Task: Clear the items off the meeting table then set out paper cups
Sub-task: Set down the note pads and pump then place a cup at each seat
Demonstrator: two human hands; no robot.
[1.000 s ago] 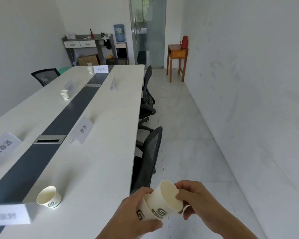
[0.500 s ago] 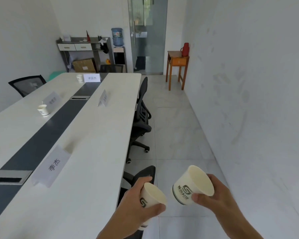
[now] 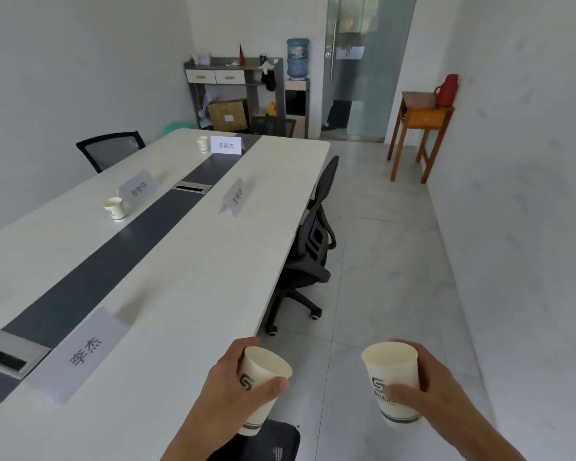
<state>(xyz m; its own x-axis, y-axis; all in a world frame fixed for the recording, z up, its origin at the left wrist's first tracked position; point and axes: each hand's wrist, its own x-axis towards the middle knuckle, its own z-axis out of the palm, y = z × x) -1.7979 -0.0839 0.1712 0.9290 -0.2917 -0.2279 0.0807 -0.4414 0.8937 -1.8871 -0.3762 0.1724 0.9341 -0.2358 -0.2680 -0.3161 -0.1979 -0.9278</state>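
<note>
My left hand [image 3: 233,390] grips a white paper cup [image 3: 263,377] with a green logo at the right edge of the long white meeting table [image 3: 187,261]. My right hand [image 3: 423,390] holds a second paper cup [image 3: 393,377] upright over the floor, right of the table. Two more paper cups stand on the table: one [image 3: 114,208] on the far left side by a name card, another [image 3: 202,143] at the far end.
Name cards [image 3: 80,352] [image 3: 235,196] [image 3: 137,188] [image 3: 226,145] stand on the table along its dark centre strip. Black office chairs [image 3: 310,247] are tucked at the right edge, another [image 3: 108,149] at the far left. A wooden side table [image 3: 419,128] with a red flask stands by the right wall.
The two cups were nested together in both hands; they are separated and my hands have moved apart. The view has advanced along the table toward its far end.
</note>
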